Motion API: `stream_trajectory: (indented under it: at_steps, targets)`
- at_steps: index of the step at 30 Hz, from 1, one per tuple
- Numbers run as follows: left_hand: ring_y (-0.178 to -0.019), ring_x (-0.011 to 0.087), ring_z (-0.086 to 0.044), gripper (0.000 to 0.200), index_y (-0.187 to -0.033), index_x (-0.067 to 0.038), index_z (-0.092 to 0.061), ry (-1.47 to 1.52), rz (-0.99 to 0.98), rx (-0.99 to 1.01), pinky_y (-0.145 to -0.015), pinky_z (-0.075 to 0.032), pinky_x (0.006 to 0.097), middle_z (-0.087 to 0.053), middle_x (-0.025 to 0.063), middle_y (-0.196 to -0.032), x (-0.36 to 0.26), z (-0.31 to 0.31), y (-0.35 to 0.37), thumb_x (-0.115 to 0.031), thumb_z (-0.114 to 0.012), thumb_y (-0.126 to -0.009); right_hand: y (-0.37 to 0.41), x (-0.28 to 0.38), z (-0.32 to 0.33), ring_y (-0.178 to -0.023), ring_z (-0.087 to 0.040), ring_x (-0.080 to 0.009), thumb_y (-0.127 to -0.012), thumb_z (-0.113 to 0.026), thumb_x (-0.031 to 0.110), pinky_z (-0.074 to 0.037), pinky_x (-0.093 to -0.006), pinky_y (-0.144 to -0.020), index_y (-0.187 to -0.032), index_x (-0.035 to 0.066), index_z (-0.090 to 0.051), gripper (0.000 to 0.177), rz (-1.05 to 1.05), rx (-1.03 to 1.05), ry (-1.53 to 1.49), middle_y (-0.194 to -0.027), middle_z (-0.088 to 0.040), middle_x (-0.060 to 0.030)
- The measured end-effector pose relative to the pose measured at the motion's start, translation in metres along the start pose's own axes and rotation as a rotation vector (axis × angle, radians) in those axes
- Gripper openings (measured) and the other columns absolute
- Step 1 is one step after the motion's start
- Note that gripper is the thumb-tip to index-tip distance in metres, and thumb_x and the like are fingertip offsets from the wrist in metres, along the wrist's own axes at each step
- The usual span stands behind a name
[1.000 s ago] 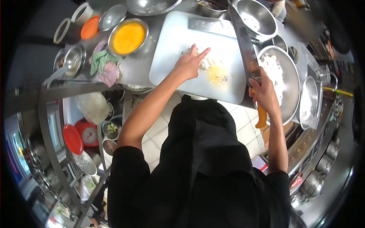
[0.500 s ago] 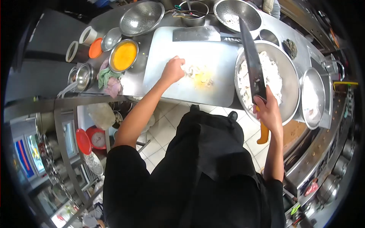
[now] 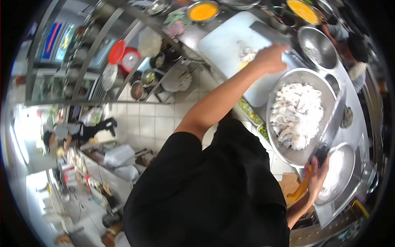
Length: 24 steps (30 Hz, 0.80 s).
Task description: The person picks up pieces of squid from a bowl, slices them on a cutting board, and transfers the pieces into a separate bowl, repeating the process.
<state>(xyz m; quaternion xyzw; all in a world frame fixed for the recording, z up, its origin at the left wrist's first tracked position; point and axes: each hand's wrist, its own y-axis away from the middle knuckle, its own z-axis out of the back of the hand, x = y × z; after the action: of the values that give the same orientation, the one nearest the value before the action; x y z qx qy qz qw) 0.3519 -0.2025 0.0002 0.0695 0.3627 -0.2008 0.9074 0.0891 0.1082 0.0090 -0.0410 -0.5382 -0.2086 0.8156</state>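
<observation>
My left hand [image 3: 269, 59] is over the white cutting board [image 3: 224, 39], beside the handle end of a broad cleaver [image 3: 267, 35]. Its thumb and fingers look spread, though blurred, and I see nothing held in them. Some white sliced pieces [image 3: 248, 54] lie on the board near my wrist, with a yellowish patch beside them. My right hand [image 3: 319, 179] is closed round a large knife [image 3: 303, 184] with a yellow handle, its dark blade slanting up along the rim of a steel bowl [image 3: 284, 154]. White sliced pieces [image 3: 298, 113] fill much of that bowl.
A perforated bowl [image 3: 317, 47] and a basin [image 3: 349, 162] flank the big bowl. Bowls of orange liquid [image 3: 203, 11] stand at the back. Chopped greens [image 3: 249, 110] sit below the board's edge. One person [image 3: 354, 47] is across the counter; another [image 3: 76, 133] stands far left.
The view has turned. My left hand has opened and moved from the pieces on the board towards the cleaver's handle. My right hand has carried the knife to the big bowl's outer side.
</observation>
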Motion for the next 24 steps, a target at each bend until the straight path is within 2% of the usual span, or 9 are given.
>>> stream_trajectory:
  at_steps: [1,3,5,8,11,13,17,21,24]
  targets:
    - [-0.117,0.0341,-0.051,0.058,-0.132,-0.013,-0.05,-0.084,0.138,-0.125,-0.097,-0.043,0.043,-0.05,0.019,-0.128,0.012,0.008,0.003,-0.029,-0.064,-0.078,0.001,-0.004,-0.001,-0.062,-0.051,-0.0099,-0.094,-0.057,0.014,-0.041,-0.019,-0.048,-0.14,0.007,-0.03,0.054,-0.043,-0.098,-0.056,-0.09,-0.055,-0.0051]
    - [-0.11,0.0354,-0.054,0.046,-0.124,-0.014,-0.057,-0.499,0.208,-0.319,-0.094,-0.044,0.0436,-0.056,0.0192,-0.119,0.079,-0.018,-0.001,-0.026,-0.06,-0.08,-0.009,-0.002,0.015,-0.063,-0.052,-0.0105,-0.093,-0.058,0.017,-0.041,-0.0198,-0.048,-0.142,0.009,-0.027,0.058,-0.058,0.133,0.002,-0.09,-0.055,-0.0053]
    - [-0.113,0.036,-0.05,0.042,-0.119,-0.016,-0.059,-0.473,0.223,-0.144,-0.083,-0.05,0.0466,-0.048,0.0157,-0.125,0.154,-0.056,-0.009,-0.018,-0.059,-0.077,-0.013,-0.013,0.023,-0.063,-0.053,-0.0103,-0.093,-0.058,0.017,-0.041,-0.0202,-0.047,-0.144,0.01,-0.026,0.06,-0.063,0.19,-0.012,-0.09,-0.055,-0.0052]
    - [-0.095,0.0274,-0.061,0.028,-0.104,-0.019,-0.067,-0.314,0.146,-0.391,-0.084,-0.048,0.0425,-0.064,0.0122,-0.097,0.181,-0.089,-0.013,-0.016,-0.056,-0.078,-0.027,-0.073,0.042,-0.06,-0.052,-0.0097,-0.093,-0.059,0.021,-0.04,-0.0203,-0.044,-0.146,0.01,-0.021,0.067,0.025,0.169,-0.003,-0.086,-0.056,-0.006]
    - [-0.096,0.0302,-0.06,0.021,-0.09,-0.009,-0.066,-0.255,0.028,-0.524,-0.084,-0.048,0.0421,-0.063,0.0144,-0.094,0.188,-0.109,-0.021,-0.012,-0.061,-0.069,-0.036,-0.058,0.04,-0.057,-0.052,-0.0098,-0.093,-0.06,0.023,-0.039,-0.0207,-0.042,-0.148,0.009,-0.016,0.071,-0.08,0.259,-0.09,-0.083,-0.056,-0.0076]
    - [-0.094,0.0319,-0.06,0.021,-0.083,-0.008,-0.067,-0.276,0.167,-0.412,-0.084,-0.048,0.0414,-0.063,0.0156,-0.092,0.176,-0.099,-0.024,-0.01,-0.063,-0.063,-0.038,-0.037,0.037,-0.056,-0.051,-0.0102,-0.093,-0.06,0.024,-0.038,-0.0211,-0.041,-0.148,0.008,-0.014,0.073,-0.138,0.363,-0.061,-0.082,-0.056,-0.0085]
    - [-0.094,0.0335,-0.06,0.019,-0.077,-0.006,-0.068,-0.068,0.343,-0.497,-0.083,-0.049,0.0414,-0.065,0.0169,-0.09,0.111,-0.052,-0.006,-0.007,-0.063,-0.058,-0.036,-0.036,0.038,-0.054,-0.051,-0.0113,-0.094,-0.057,0.022,-0.038,-0.0222,-0.04,-0.148,0.004,-0.011,0.073,-0.206,0.402,-0.026,-0.077,-0.054,-0.0076]
    - [-0.087,0.0356,-0.061,0.019,-0.078,-0.005,-0.067,-0.036,-0.045,-0.479,-0.078,-0.05,0.0434,-0.065,0.0167,-0.089,0.032,-0.029,0.014,-0.009,-0.062,-0.06,-0.036,-0.051,0.046,-0.056,-0.052,-0.0117,-0.094,-0.057,0.022,-0.038,-0.0225,-0.04,-0.148,0.004,-0.011,0.073,-0.204,0.366,-0.089,-0.082,-0.054,-0.0069]
    - [-0.086,0.0357,-0.062,0.022,-0.089,-0.005,-0.066,-0.121,-0.272,-0.058,-0.076,-0.049,0.0446,-0.065,0.016,-0.089,0.004,-0.062,-0.001,-0.012,-0.06,-0.069,-0.026,-0.048,0.057,-0.059,-0.052,-0.0116,-0.094,-0.058,0.02,-0.038,-0.0221,-0.04,-0.148,0.01,-0.013,0.072,-0.21,0.308,-0.156,-0.088,-0.053,-0.0061]
